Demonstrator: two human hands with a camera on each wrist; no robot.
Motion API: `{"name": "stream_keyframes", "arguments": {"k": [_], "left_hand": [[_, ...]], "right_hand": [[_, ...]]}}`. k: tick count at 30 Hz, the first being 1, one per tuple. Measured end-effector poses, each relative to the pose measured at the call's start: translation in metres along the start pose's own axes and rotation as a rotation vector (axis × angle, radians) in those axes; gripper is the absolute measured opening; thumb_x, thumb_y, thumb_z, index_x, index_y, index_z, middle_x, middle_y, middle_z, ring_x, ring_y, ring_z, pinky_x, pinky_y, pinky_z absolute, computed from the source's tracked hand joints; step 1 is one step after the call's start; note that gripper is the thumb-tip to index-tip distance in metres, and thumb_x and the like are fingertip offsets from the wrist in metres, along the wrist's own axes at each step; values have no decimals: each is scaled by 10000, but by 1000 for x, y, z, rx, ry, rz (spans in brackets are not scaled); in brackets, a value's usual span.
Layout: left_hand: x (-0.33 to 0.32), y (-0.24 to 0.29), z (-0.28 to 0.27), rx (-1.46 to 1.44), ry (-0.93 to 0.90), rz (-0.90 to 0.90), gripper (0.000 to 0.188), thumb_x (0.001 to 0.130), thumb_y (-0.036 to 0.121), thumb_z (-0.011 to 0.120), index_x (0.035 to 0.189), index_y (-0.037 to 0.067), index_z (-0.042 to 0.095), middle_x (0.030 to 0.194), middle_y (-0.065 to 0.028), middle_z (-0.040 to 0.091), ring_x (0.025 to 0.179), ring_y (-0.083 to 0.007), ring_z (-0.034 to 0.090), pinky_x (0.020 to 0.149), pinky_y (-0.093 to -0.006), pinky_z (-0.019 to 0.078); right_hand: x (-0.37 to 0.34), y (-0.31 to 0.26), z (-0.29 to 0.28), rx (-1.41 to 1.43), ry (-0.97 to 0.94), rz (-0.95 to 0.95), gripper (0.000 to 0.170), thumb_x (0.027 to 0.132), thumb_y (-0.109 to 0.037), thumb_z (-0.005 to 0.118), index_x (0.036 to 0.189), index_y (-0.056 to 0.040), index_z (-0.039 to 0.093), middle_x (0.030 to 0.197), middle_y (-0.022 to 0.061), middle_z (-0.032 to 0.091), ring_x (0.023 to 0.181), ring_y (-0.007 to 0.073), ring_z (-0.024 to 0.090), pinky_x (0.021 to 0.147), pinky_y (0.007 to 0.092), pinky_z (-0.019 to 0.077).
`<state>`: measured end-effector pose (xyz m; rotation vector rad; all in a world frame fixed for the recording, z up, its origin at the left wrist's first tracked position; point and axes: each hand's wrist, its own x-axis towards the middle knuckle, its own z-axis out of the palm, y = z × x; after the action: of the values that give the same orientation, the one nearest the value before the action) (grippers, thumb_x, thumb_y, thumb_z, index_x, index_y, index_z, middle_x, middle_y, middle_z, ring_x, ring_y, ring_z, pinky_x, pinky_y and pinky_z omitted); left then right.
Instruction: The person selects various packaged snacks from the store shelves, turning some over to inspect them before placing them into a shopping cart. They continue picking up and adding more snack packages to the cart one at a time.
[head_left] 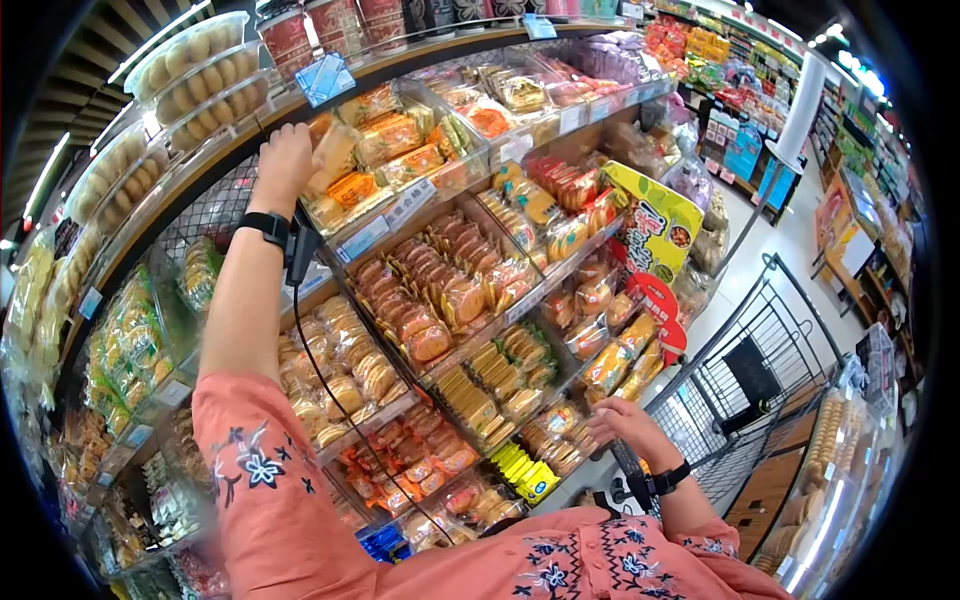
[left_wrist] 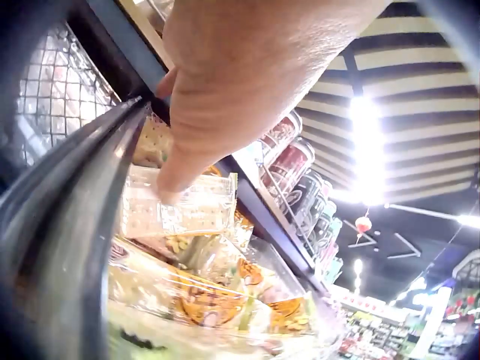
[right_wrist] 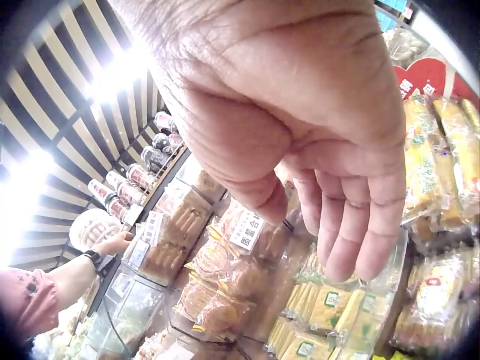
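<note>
At the upper left bin, the left hand [head_left: 285,162] pinches the edge of a clear pack of crackers [head_left: 335,150]. The left wrist view has the thumb of that hand [left_wrist: 225,97] pressed on the pack [left_wrist: 139,214]; most of its fingers are hidden. Orange-labelled packs [head_left: 390,137] lie beside it in the bin. Lower down at the right, the right hand [head_left: 632,430] hangs near the lower bins, holding nothing. Its fingers are loosely bent in the right wrist view, where the hand [right_wrist: 300,127] appears before packs of yellow biscuits [right_wrist: 330,306].
Tiered clear bins hold packs of round biscuits [head_left: 430,345]. Round clear tubs [head_left: 205,85] are stacked at the upper left. A wire cart [head_left: 765,350] stands in the aisle at the right. A green and yellow sign [head_left: 655,215] sticks up from the shelves.
</note>
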<state>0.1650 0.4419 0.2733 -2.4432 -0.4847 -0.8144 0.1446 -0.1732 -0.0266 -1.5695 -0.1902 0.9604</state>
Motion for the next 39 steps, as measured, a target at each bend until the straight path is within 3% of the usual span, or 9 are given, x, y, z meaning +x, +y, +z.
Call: {"name": "stream_keyframes", "arguments": {"k": [1, 7, 13, 22, 25, 29, 35, 39], "left_hand": [[-2, 0, 3, 49, 55, 9, 516, 682, 287, 878, 1037, 50, 590, 1042, -120, 653, 990, -321, 653, 794, -477, 541], [7, 6, 2, 65, -40, 7, 711, 581, 442, 902, 1064, 21, 594, 965, -141, 668, 980, -324, 660, 799, -456, 544], [14, 7, 14, 32, -153, -90, 788, 591, 511, 880, 1115, -10, 607, 1088, -173, 635, 1038, -348, 652, 829, -476, 540], [3, 8, 6, 94, -155, 54, 747, 639, 434, 847, 1198, 20, 573, 1117, -166, 627, 1035, -385, 646, 812, -527, 516], [5, 9, 17, -53, -195, 45, 704, 646, 412, 836, 1178, 33, 573, 1128, -176, 636, 1048, -392, 643, 826, -534, 514], [2, 14, 17, -12, -98, 69, 635, 660, 384, 818, 1127, 30, 574, 1113, -197, 647, 1014, -394, 658, 861, -539, 512], [11, 9, 12, -23, -190, 174, 555, 728, 374, 792, 1098, 14, 588, 1067, -201, 637, 979, -377, 670, 824, -483, 547], [7, 22, 3, -53, -209, 185, 551, 762, 320, 761, 1153, 0, 543, 1124, -237, 621, 1000, -411, 651, 851, -472, 547]], "right_hand": [[0, 0, 0, 0, 2, -4, 324, 1033, -215, 517, 1257, 19, 527, 1127, 183, 680, 935, 234, 707, 775, 338, 586], [1, 7, 1, -2, 6, 17, 366, 1022, -243, 533, 1250, 44, 527, 1107, 189, 671, 957, 251, 699, 823, 356, 587], [8, 16, 3, -17, -1, 33, 334, 1021, -206, 536, 1255, 32, 545, 1084, 151, 690, 894, 214, 715, 739, 322, 590], [6, 26, 2, -11, -16, 46, 350, 1025, -230, 526, 1262, 28, 542, 1079, 172, 692, 924, 254, 710, 784, 356, 598], [9, 30, -1, -8, -26, 54, 354, 1028, -242, 525, 1254, 30, 541, 1084, 176, 689, 931, 255, 708, 786, 360, 596], [6, 16, 6, -41, -10, 66, 344, 1029, -245, 522, 1237, 27, 547, 1072, 164, 691, 919, 239, 704, 773, 350, 588], [20, 0, 16, -86, -67, 32, 326, 1017, -239, 528, 1222, 14, 552, 1044, 118, 695, 905, 202, 697, 743, 326, 576], [37, -20, 26, -100, -115, -26, 322, 1008, -238, 534, 1215, 9, 550, 1046, 107, 692, 910, 190, 694, 739, 312, 573]]}}
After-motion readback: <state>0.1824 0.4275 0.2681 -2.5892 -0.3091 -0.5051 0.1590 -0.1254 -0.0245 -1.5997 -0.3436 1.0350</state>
